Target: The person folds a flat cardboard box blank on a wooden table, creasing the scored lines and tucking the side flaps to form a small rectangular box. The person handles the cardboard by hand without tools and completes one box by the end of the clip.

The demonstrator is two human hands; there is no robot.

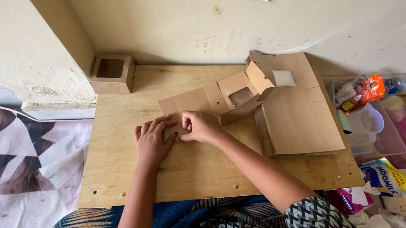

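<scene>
Now both hands press on a flat brown cardboard box blank with a cut-out window (211, 100), lying mid-board on the pale plywood work board (133, 179). The left hand (152, 143) lies spread flat, fingers on the blank's near edge. The right hand (200, 125), at three o'clock and touching it, pinches a flap with curled fingers. A stack of flat brown cardboard sheets (299, 117) lies at three o'clock; a finished small brown windowed box (112, 73) sits at eleven.
</scene>
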